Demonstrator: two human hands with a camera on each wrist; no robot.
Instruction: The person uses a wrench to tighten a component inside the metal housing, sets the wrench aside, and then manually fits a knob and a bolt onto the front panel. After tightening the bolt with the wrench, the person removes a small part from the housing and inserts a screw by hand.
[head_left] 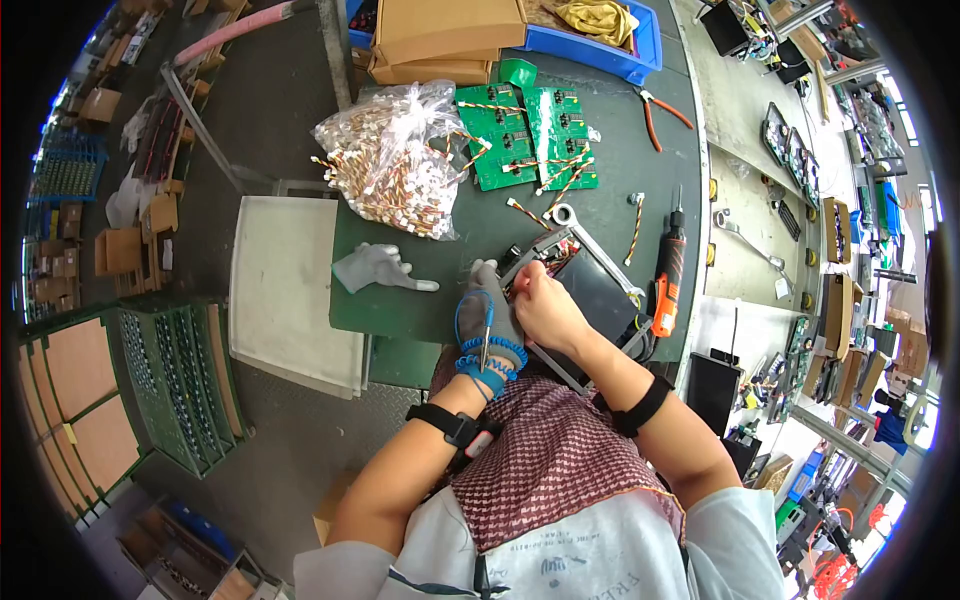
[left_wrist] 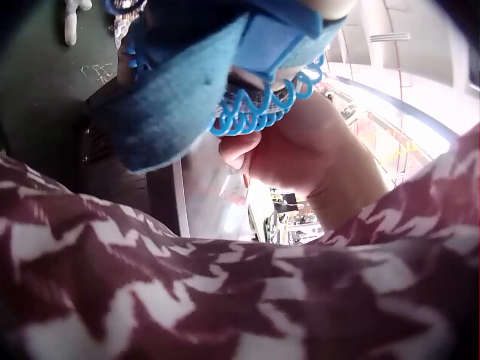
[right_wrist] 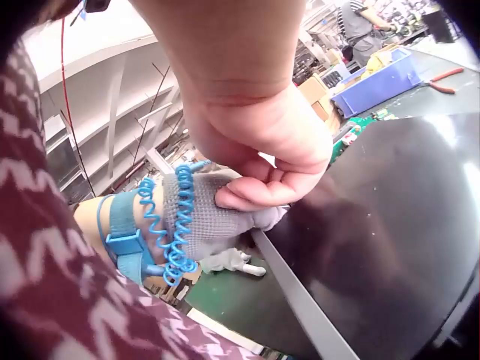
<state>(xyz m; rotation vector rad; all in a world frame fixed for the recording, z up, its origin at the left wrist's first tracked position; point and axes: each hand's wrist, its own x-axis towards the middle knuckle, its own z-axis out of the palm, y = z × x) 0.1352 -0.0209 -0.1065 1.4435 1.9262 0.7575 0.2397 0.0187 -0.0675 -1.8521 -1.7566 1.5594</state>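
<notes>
A device with a flat black panel [head_left: 588, 290] and a metal frame [right_wrist: 300, 300] lies at the table's front edge, against the apron. Colored wires [head_left: 560, 246] show at its far end. My left hand [head_left: 497, 305], in a grey glove with a blue coiled wrist strap [right_wrist: 180, 225], holds the frame's left side. Close beside it, my bare right hand [head_left: 548, 312] has its fingers curled at the frame's left edge, near the wires. I cannot tell what its fingertips pinch. In the right wrist view its thumb and fingers [right_wrist: 259, 191] overlap the gloved hand.
Left on the table lie a loose grey glove [head_left: 385, 268] and a bag of wired connectors [head_left: 395, 160]. Green circuit boards [head_left: 500, 140] lie beyond the device. A wrench [head_left: 600, 250] rests along it; an orange-black electric screwdriver [head_left: 670, 275] and red-handled pliers [head_left: 655, 120] are to the right.
</notes>
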